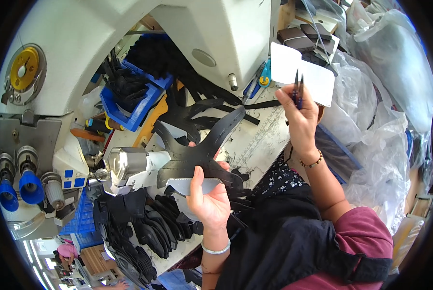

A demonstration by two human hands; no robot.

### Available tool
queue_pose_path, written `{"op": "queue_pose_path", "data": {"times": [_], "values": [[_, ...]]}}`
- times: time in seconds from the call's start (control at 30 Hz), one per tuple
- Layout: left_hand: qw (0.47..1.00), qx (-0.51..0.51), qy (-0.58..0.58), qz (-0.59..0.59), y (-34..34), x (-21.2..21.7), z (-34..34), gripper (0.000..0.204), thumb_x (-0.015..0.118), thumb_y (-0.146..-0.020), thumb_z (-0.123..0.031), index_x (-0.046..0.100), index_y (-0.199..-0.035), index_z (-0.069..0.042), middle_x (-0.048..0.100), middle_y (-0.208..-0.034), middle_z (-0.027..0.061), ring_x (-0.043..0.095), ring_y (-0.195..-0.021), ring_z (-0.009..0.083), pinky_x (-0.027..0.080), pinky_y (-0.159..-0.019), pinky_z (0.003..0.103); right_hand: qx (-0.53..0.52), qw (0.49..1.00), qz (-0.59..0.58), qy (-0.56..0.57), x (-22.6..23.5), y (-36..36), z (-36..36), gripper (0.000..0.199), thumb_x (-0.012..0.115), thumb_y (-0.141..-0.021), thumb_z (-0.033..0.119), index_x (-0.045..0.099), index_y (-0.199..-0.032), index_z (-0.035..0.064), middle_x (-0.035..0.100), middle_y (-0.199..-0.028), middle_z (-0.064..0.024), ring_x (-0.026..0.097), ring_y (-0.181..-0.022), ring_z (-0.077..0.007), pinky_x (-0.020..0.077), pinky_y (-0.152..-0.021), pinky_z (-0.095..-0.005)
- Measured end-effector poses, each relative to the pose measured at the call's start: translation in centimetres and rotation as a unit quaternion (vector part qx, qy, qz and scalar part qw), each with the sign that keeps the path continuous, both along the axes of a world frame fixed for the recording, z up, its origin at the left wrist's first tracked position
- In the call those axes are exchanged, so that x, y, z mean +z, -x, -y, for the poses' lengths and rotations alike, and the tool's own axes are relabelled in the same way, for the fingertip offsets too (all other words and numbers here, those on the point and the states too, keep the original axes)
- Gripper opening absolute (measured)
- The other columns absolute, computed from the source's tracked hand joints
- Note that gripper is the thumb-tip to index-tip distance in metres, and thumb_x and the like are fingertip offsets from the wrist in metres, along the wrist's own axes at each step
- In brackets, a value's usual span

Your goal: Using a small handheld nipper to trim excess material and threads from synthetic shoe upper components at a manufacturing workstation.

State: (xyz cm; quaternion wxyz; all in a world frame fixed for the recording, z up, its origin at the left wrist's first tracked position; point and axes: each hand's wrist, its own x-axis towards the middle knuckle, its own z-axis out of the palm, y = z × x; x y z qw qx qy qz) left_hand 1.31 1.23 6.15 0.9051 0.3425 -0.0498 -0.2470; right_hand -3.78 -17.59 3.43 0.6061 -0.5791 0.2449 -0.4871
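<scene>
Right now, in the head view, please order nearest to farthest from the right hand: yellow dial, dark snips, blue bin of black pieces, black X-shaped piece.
1. Dark snips, in the right hand.
2. Black X-shaped piece, to its left, in the left hand.
3. Blue bin, farther left.
4. Yellow dial, far left, on the machine.

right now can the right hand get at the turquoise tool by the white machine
Probably yes: the right hand is close to the turquoise tool and nothing seems to stand between them, though the dark snips it holds may need setting down first.
</scene>
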Motion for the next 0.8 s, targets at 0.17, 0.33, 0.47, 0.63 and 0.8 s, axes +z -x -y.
{"op": "queue_pose_path", "data": {"times": [0.17,0.33,0.47,0.63,0.8], "values": [[1.0,-0.006,-0.009,0.003,0.1,0.1,0.0,0.05,0.043,-0.09,-0.01,0.026,-0.136,-0.004,0.048,-0.118,0.0269,0.059,-0.085,0.0226,0.051,-0.075,0.032,0.099,0.988,-0.082,0.085,0.1,0.2,-0.7,0.014,0.065,-0.081,0.011,0.059,-0.089,0.0019,0.054,-0.082,0.0002,0.042,-0.066,-0.006,0.0373,-0.059,-0.0217],[0.999,-0.002,-0.028,0.02,0.2,0.4,0.3,0.05,0.043,-0.089,-0.009,0.026,-0.135,-0.001,0.048,-0.119,0.0264,0.059,-0.086,0.0221,0.051,-0.077,0.032,0.153,0.977,-0.1,0.111,-0.1,-0.2,-1.3,0.017,0.067,-0.079,0.01,0.058,-0.09,0.002,0.058,-0.08,-0.0023,0.051,-0.07,-0.0088,0.0425,-0.063,-0.0227],[0.997,0.016,-0.065,0.041,0.4,0.7,0.6,0.044,0.045,-0.089,-0.01,0.034,-0.131,0.003,0.054,-0.11,0.0206,0.061,-0.082,0.0257,0.051,-0.076,0.035,0.087,0.987,-0.03,0.135,-0.6,-0.6,-1.0,0.01,0.063,-0.081,0.006,0.056,-0.086,0.0013,0.053,-0.073,-0.0015,0.046,-0.063,-0.0081,0.0392,-0.058,-0.0221],[0.993,0.014,-0.095,0.07,0.3,0.4,0.3,0.038,0.045,-0.09,-0.007,0.038,-0.126,0.004,0.055,-0.108,0.0177,0.061,-0.084,0.027,0.052,-0.077,0.037,0.035,0.992,0.108,-0.057,-0.7,-0.6,-0.1,0.007,0.058,-0.087,0.01,0.057,-0.092,0.0046,0.044,-0.066,0.0078,0.033,-0.052,-0.0003,0.024,-0.044,-0.0158],[0.981,0.097,-0.15,0.079,0.4,0.3,1.2,0.036,0.047,-0.09,-0.01,0.043,-0.124,0.001,0.058,-0.107,0.0144,0.062,-0.086,0.0226,0.051,-0.065,0.026,0.068,0.99,-0.092,0.084,0.9,1.5,-1.8,0.015,0.06,-0.081,0.0,0.056,-0.095,0.0018,0.051,-0.076,0.0013,0.042,-0.06,-0.0037,0.036,-0.053,-0.019]]}}
